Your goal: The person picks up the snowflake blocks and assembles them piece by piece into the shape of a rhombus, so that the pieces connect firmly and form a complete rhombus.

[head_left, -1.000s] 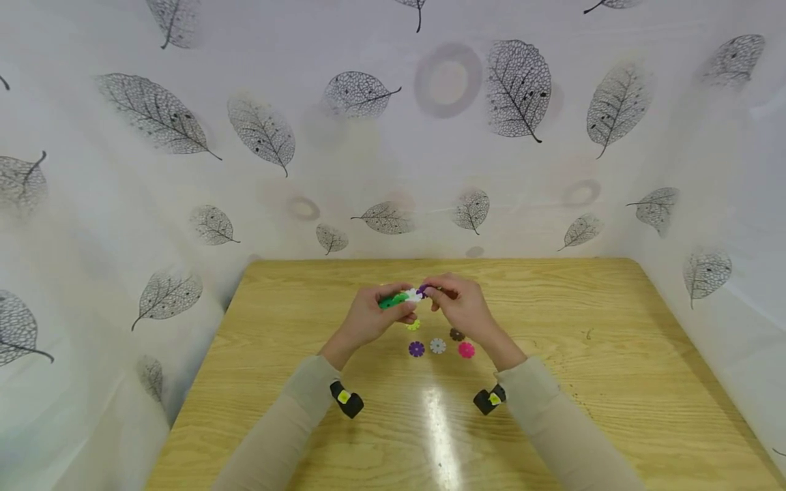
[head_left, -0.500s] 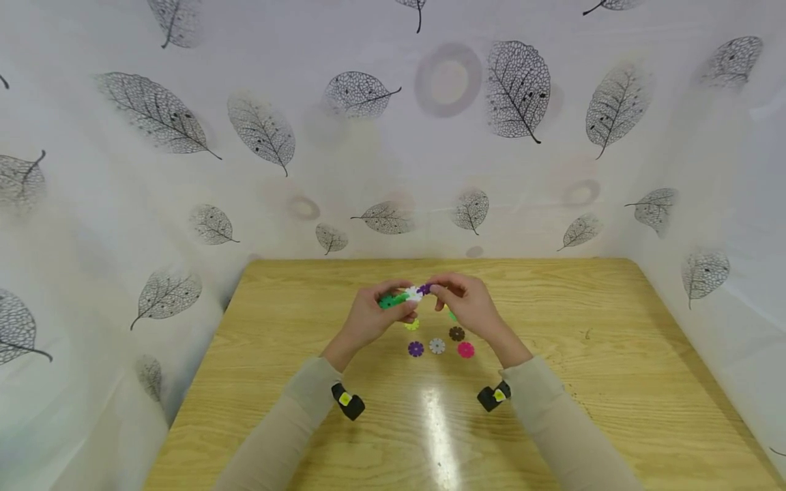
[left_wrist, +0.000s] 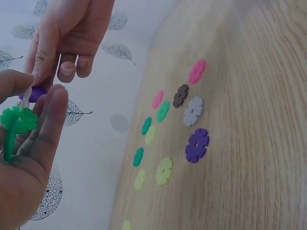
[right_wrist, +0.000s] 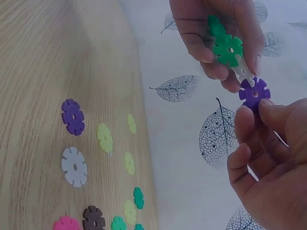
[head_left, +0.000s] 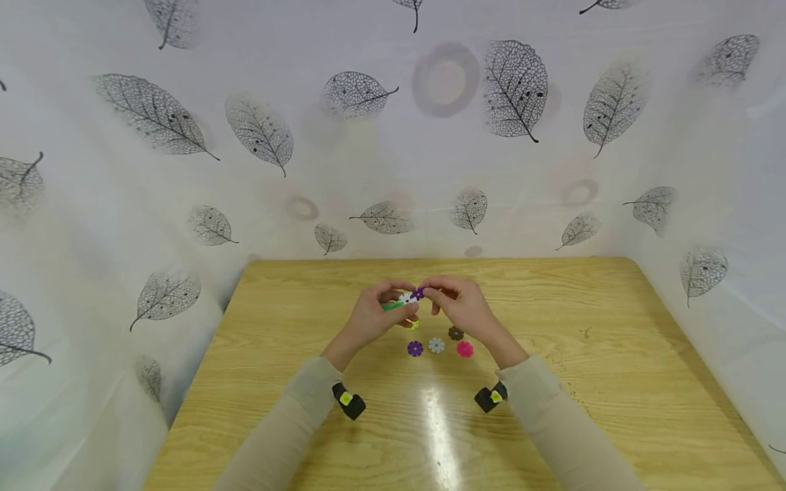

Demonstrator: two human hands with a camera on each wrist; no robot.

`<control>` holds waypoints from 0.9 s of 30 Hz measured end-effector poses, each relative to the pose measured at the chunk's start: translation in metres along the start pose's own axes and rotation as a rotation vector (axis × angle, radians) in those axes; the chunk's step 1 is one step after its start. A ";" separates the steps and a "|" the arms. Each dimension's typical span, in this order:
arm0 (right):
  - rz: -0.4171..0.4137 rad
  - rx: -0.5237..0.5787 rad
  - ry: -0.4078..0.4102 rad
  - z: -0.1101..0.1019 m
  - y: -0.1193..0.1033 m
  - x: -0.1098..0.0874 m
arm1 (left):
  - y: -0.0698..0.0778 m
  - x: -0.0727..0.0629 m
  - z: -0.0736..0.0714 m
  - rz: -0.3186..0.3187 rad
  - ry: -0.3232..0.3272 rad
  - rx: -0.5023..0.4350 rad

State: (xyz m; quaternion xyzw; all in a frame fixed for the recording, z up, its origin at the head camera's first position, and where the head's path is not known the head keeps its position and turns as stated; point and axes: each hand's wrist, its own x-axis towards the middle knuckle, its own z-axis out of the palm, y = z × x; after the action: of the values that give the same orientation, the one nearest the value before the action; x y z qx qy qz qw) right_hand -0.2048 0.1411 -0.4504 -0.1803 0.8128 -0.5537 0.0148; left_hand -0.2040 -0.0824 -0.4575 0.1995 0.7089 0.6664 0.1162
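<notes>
Over the far middle of the table, my left hand (head_left: 373, 315) grips a short chain of notched plastic snowflake discs. In the right wrist view the chain has a green disc (right_wrist: 217, 28), a second green disc (right_wrist: 223, 50), a white disc (right_wrist: 241, 70) set at an angle, and a purple disc (right_wrist: 248, 92) at its end. My right hand (head_left: 465, 308) pinches that purple disc between thumb and forefinger, its other fingers curled below. The white and purple discs overlap at their notched edges. Part of the green end is hidden in my left palm.
Loose discs lie flat on the wooden table (head_left: 276, 341) below my hands: purple (head_left: 415, 349), white (head_left: 436, 346), pink (head_left: 464, 349) and brown (head_left: 456, 333). Several yellow discs (left_wrist: 164, 176) and green discs (left_wrist: 163, 111) lie farther back. A leaf-patterned white curtain (head_left: 393, 164) stands behind the table.
My right hand went slightly right, then back left with the purple disc pinched. The chain has turned in my left hand, so less green shows from above.
</notes>
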 end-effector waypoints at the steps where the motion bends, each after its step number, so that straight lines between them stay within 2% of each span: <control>1: 0.000 0.002 -0.001 0.000 -0.001 0.000 | 0.000 0.000 0.000 0.006 0.001 0.015; 8: 0.033 0.026 -0.010 0.000 -0.005 -0.002 | -0.003 -0.001 -0.001 0.018 0.008 0.087; 16: 0.034 0.054 -0.023 0.000 -0.004 -0.001 | -0.002 -0.001 0.001 0.011 0.020 0.078; 23: 0.053 0.081 -0.002 0.002 -0.004 0.000 | -0.001 -0.002 0.003 0.072 -0.002 0.119; 27: 0.066 0.087 0.009 0.002 -0.003 0.000 | -0.001 -0.002 0.004 0.071 0.019 0.101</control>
State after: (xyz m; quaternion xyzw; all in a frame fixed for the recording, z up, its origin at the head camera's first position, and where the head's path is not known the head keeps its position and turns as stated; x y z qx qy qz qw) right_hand -0.2037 0.1385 -0.4485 -0.1498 0.7936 -0.5885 0.0372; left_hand -0.2009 -0.0798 -0.4589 0.2241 0.7352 0.6353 0.0755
